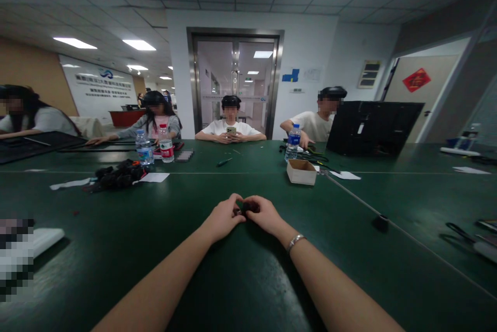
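Observation:
Both my hands meet over the green table, close to its middle. My right hand, with a silver bracelet at the wrist, has its thumb and fingers curled round a small dark object. Beside it, my left hand is curved inward, thumb and fingers closed about a small dark, partly shiny piece. The fingertips of the two hands nearly touch. Fingers cover much of both pieces, and their kind cannot be made out.
An open cardboard box stands ahead to the right, near a water bottle. Dark cables lie heaped at left, by two bottles. A green pen-like tool lies ahead. Several people sit around; a large black monitor stands at right.

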Available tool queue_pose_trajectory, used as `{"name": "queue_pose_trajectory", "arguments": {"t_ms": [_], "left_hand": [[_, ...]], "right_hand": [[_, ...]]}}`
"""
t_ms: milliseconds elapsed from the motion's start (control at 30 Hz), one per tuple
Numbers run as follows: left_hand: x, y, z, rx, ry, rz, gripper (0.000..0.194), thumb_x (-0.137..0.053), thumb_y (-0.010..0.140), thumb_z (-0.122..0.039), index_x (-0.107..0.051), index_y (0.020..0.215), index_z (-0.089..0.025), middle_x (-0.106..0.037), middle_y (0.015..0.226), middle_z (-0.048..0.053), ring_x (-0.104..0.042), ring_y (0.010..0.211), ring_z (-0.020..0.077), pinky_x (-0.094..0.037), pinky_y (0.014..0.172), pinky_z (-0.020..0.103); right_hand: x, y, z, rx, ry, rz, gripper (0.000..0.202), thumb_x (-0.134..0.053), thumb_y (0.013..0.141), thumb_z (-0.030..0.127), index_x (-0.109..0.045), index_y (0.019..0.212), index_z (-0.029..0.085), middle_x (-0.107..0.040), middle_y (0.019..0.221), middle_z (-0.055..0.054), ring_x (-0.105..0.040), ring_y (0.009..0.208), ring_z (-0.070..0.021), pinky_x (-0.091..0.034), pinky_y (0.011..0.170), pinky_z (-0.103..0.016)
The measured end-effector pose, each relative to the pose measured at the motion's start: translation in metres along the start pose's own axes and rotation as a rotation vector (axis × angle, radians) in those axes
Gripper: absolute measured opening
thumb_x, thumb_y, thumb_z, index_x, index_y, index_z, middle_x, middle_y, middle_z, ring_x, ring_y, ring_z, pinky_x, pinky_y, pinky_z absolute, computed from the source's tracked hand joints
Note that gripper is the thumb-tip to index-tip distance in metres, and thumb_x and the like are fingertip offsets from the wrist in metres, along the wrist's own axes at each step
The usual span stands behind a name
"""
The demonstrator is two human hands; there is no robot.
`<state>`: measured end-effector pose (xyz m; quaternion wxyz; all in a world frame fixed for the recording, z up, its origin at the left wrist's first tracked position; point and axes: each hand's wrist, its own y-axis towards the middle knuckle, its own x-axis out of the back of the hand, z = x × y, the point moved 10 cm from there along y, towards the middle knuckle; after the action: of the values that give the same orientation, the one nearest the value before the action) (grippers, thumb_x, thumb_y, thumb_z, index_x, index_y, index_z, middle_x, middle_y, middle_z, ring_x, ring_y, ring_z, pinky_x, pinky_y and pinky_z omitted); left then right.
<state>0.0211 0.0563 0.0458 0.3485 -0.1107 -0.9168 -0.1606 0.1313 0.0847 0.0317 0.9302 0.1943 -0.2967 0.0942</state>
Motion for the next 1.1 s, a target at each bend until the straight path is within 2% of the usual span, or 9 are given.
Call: {"name": "queue_pose_trajectory", "arguments": {"t_ms": [67, 133, 267, 400, 700, 967, 1100], "left_hand": [[0.010, 0.004, 0.008, 0.039, -0.117, -0.084, 0.032, -0.061, 0.073, -0.027, -0.054, 0.104, -0.021, -0.065, 0.085, 0.002, -0.061, 0.075, 0.0156, -0.047, 0.073, 0.029], [0.016, 0.007, 0.005, 0.010, -0.216, -0.169, 0.023, -0.058, 0.076, -0.025, -0.056, 0.098, -0.020, -0.065, 0.088, 0.003, -0.061, 0.082, 0.0153, -0.047, 0.078, 0.029], [0.004, 0.011, -0.012, -0.087, -0.221, -0.172, 0.018, -0.056, 0.078, -0.023, -0.060, 0.095, -0.023, -0.065, 0.096, 0.003, -0.061, 0.091, 0.0164, -0.047, 0.082, 0.030], [0.004, 0.010, -0.009, -0.059, -0.162, -0.252, 0.020, -0.058, 0.077, -0.025, -0.061, 0.097, -0.023, -0.065, 0.093, 0.004, -0.060, 0.088, 0.0170, -0.048, 0.081, 0.031], [0.011, 0.004, -0.015, -0.100, -0.090, -0.295, 0.011, -0.058, 0.076, -0.024, -0.061, 0.086, -0.022, -0.058, 0.091, 0.001, -0.056, 0.083, 0.0149, -0.045, 0.075, 0.027], [0.014, 0.002, -0.011, -0.067, -0.102, -0.311, 0.019, -0.059, 0.075, -0.025, -0.060, 0.094, -0.023, -0.058, 0.092, 0.001, -0.055, 0.084, 0.0149, -0.045, 0.077, 0.028], [0.014, 0.002, -0.010, -0.062, -0.094, -0.314, 0.016, -0.059, 0.076, -0.026, -0.060, 0.091, -0.022, -0.060, 0.092, 0.002, -0.056, 0.083, 0.0152, -0.045, 0.077, 0.029]], "right_hand": [[0.000, 0.001, 0.000, -0.004, -0.037, -0.002, 0.027, -0.064, 0.067, 0.019, -0.068, 0.094, 0.016, -0.066, 0.084, -0.005, -0.059, 0.075, -0.0152, -0.047, 0.069, -0.027], [0.000, 0.001, 0.001, 0.000, -0.073, -0.008, 0.025, -0.067, 0.067, 0.023, -0.068, 0.091, 0.016, -0.066, 0.083, -0.005, -0.058, 0.075, -0.0160, -0.046, 0.069, -0.028], [-0.001, 0.002, 0.002, 0.026, -0.053, -0.019, 0.019, -0.066, 0.067, 0.020, -0.067, 0.085, 0.015, -0.067, 0.084, -0.005, -0.059, 0.076, -0.0160, -0.046, 0.070, -0.027], [-0.002, 0.002, 0.004, 0.045, -0.057, -0.016, 0.016, -0.065, 0.068, 0.019, -0.067, 0.083, 0.015, -0.067, 0.083, -0.005, -0.060, 0.076, -0.0162, -0.046, 0.070, -0.027], [-0.006, 0.001, 0.003, 0.060, -0.033, 0.016, 0.018, -0.067, 0.067, 0.022, -0.067, 0.084, 0.015, -0.066, 0.083, -0.004, -0.059, 0.077, -0.0161, -0.044, 0.070, -0.026], [-0.008, 0.000, 0.001, 0.044, 0.026, 0.036, 0.018, -0.068, 0.067, 0.024, -0.066, 0.083, 0.014, -0.065, 0.080, -0.003, -0.058, 0.074, -0.0146, -0.044, 0.067, -0.025], [-0.009, 0.000, 0.000, 0.041, 0.044, 0.040, 0.017, -0.067, 0.068, 0.024, -0.066, 0.083, 0.015, -0.065, 0.080, -0.002, -0.058, 0.074, -0.0143, -0.045, 0.068, -0.025]]}}
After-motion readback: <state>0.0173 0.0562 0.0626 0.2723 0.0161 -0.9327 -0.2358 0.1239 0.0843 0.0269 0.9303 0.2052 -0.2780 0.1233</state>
